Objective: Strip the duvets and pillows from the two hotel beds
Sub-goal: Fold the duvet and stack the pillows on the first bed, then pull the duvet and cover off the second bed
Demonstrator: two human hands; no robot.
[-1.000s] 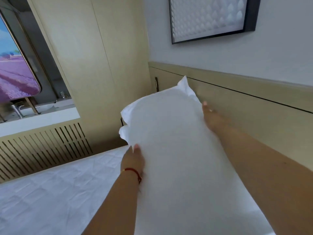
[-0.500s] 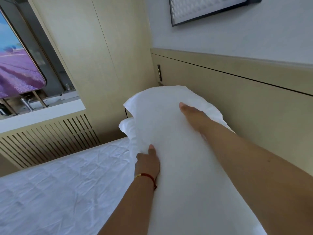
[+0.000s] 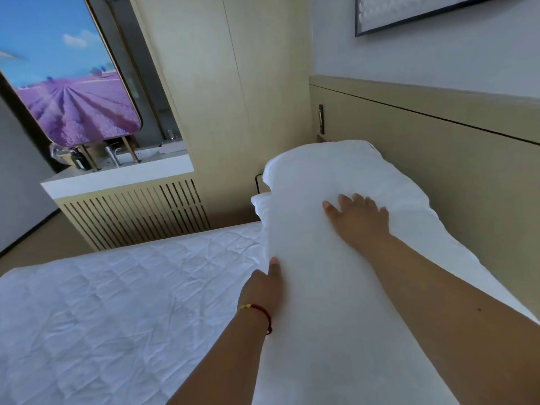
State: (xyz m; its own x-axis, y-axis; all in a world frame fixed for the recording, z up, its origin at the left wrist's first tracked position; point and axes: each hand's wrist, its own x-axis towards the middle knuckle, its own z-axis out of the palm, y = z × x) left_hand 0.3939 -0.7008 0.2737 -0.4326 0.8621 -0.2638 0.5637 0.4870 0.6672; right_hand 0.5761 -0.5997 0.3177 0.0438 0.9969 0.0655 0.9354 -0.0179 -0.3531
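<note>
**Trainer:** Pale wood panels fill the top of the frame, and the headboard (image 3: 438,147) runs along the right edge. Start from your hands, though. What is each one doing?

**Operator:** Right hand (image 3: 358,217) lies flat on top of the pillow (image 3: 336,273), fingers spread and pressing into it. Left hand (image 3: 264,287) is against the pillow's left edge, thumb up along the side.

**Trainer:** Your left fingers are hidden behind that edge, so I cannot tell whether they have hold of the cloth. The pillow itself lies lengthwise beside the headboard, from centre frame down to the lower right. A second pillow (image 3: 260,203) peeks out underneath at its far left corner.

**Operator:** So how do I lift it cleanly?

**Trainer:** A flat palm only pushes it down. I would curl your right fingers over the far side and get your left hand properly under the near edge, then raise both together. Otherwise it may sag and drag the lower pillow along.

**Operator:** And the mattress (image 3: 117,302)?

**Trainer:** Lower left, quilted cover showing, no duvet on the part in view. Pillows look like what is left on this bed.
</note>
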